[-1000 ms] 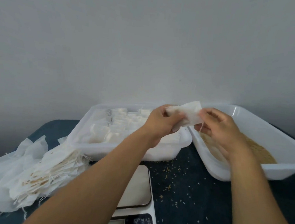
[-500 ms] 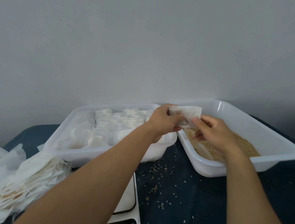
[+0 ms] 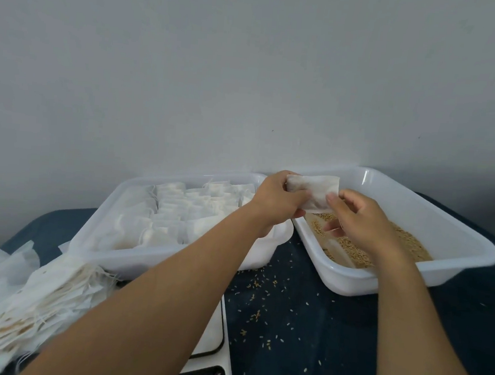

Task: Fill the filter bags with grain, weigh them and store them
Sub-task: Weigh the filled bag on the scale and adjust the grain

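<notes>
A white filter bag (image 3: pixel 314 191) is held in the air over the left end of the grain tray (image 3: pixel 450 230). My left hand (image 3: pixel 277 201) grips its left side, and my right hand (image 3: pixel 359 218) pinches its lower right edge with thumb and forefinger. Brown grain (image 3: pixel 407 244) covers the tray floor under my right hand. To the left, a second white tray (image 3: pixel 114 203) holds several filled bags (image 3: pixel 185 212). A white scale (image 3: pixel 213 347) lies under my left forearm, mostly hidden.
A heap of empty filter bags (image 3: pixel 18 305) with loose strings lies at the front left. Spilled grains (image 3: pixel 263 310) dot the dark blue table between the trays and scale. A grey wall stands right behind both trays.
The view has shifted, so the trays sit more to the right and lower. Both hands kept the bag and moved with it over the grain tray's left end.
</notes>
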A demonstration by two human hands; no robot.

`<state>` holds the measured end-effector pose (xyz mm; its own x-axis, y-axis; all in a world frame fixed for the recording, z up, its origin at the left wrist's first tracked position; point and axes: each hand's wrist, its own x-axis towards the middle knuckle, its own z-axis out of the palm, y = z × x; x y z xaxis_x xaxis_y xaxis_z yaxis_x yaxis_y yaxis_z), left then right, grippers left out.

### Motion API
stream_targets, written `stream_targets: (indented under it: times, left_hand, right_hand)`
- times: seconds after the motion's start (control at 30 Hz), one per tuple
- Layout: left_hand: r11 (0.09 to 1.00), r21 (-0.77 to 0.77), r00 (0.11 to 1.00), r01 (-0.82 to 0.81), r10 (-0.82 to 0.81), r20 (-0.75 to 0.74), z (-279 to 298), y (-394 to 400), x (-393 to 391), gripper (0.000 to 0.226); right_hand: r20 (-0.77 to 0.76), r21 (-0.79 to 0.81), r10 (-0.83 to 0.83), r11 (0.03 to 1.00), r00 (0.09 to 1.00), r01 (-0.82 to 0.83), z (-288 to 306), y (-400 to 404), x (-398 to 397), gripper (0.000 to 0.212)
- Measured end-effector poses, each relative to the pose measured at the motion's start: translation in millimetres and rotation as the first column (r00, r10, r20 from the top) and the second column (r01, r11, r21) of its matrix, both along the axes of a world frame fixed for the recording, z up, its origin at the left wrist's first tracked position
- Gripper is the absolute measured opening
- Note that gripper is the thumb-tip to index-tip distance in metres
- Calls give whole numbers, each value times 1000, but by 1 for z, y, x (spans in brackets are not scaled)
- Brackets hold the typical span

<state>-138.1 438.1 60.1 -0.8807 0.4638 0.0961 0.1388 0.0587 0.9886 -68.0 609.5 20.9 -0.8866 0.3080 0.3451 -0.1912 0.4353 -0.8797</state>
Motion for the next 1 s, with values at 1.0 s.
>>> stream_targets:
  times: [1.0]
  left_hand:
    - [909,399,939,-120,-27,344,-19,-48,19,10]
  right_hand:
    - [-67,181,83,981,994,-70,30,-44,13,16]
